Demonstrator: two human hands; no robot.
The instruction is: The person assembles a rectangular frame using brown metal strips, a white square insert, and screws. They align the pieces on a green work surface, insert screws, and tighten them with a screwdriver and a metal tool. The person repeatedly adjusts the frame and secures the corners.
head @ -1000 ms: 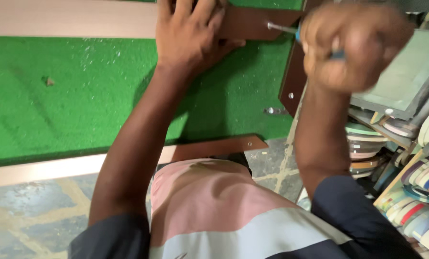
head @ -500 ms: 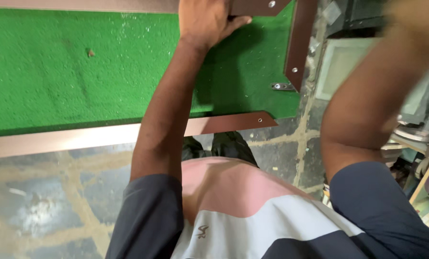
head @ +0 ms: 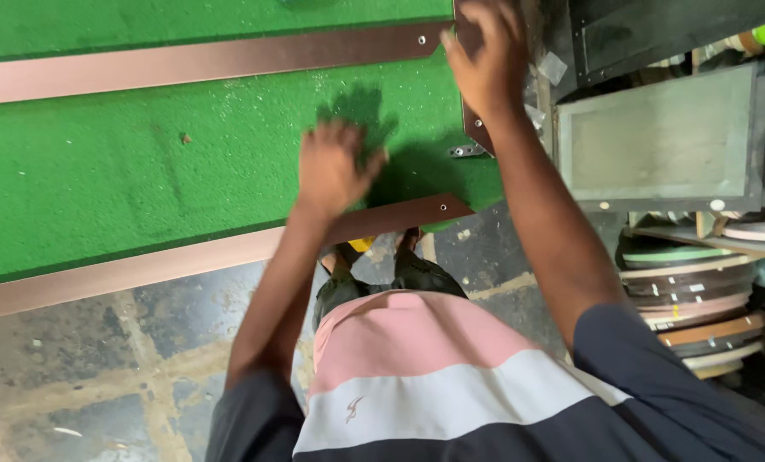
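moved: since a second ago my left hand (head: 335, 167) came off the far strip and now sits lower on the green mat; my right hand (head: 485, 60) no longer grips the tool it held then, no tool in view now
left hand: fingers spread, palm down on the green-covered surface (head: 143, 180), just above the near brown strip (head: 228, 248), holding nothing
right hand: fingers loosely open, resting on the top of the short upright brown strip (head: 468, 128) at the right corner; whether it pinches anything I cannot tell, motion blur
frame: far brown strip (head: 211, 60) lies along the top, near one along the bottom edge, upright piece joins them at the right
done: screw head shows at the far strip's right end, small metal bracket (head: 466, 151) sits by the upright piece, corners look met
left: near corner join looks not yet fastened, my judgement only
around: grey framed panel (head: 664, 141) to the right, stacked rings (head: 690, 299) on a shelf below it
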